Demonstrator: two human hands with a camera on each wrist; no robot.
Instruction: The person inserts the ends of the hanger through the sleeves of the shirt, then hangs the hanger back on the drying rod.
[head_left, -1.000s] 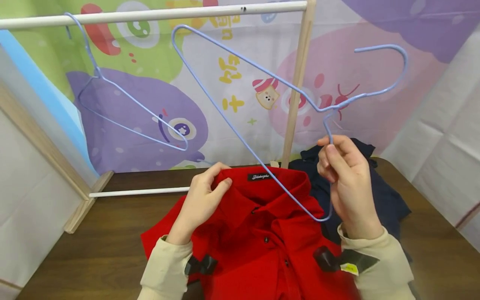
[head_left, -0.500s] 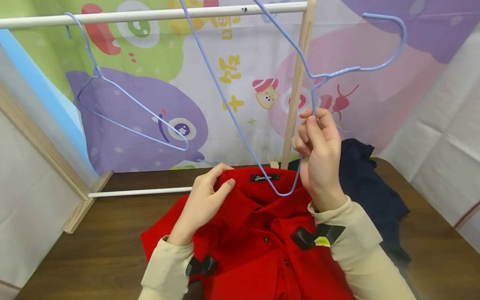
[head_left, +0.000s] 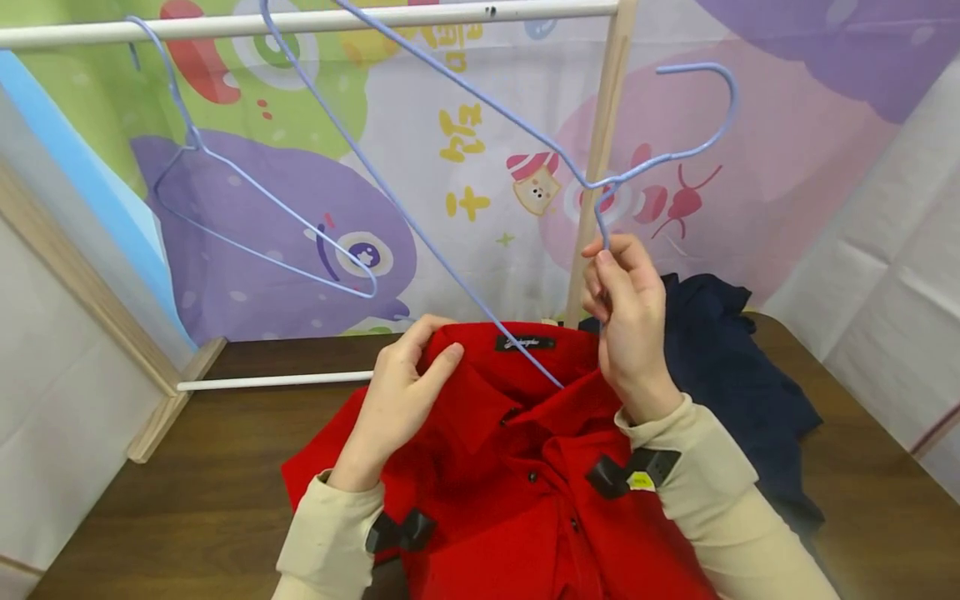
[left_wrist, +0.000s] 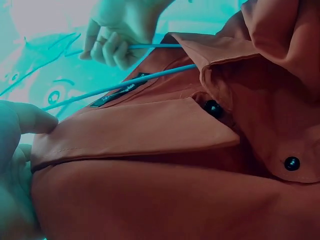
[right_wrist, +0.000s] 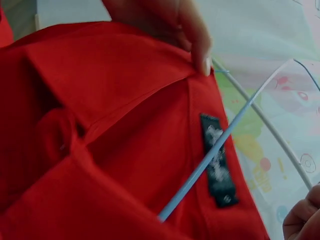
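Observation:
A red buttoned shirt (head_left: pixel 495 500) with a dark neck label lies collar-up in front of me. My left hand (head_left: pixel 401 400) pinches its collar on the left side, thumb in front; the left wrist view shows this thumb on the collar (left_wrist: pixel 135 130). My right hand (head_left: pixel 630 325) pinches a light blue wire hanger (head_left: pixel 427 237) by one arm close to its neck. The hanger is tilted, its hook pointing right and its far end up past the top edge of the head view. Its lower end is inside the shirt's neck opening, hidden by the right collar flap.
A second blue hanger (head_left: pixel 262 192) hangs from the white rail (head_left: pixel 315 20) of a wooden rack (head_left: pixel 600 158). Dark navy clothing (head_left: pixel 735 392) lies on the brown table (head_left: pixel 187 492) at the right. A lower white bar (head_left: pixel 277 382) runs behind my left hand.
My right hand first moved left and up with the hanger, then slightly down, and the hanger's lower end has gone into the shirt's neck. My left hand keeps its place on the collar.

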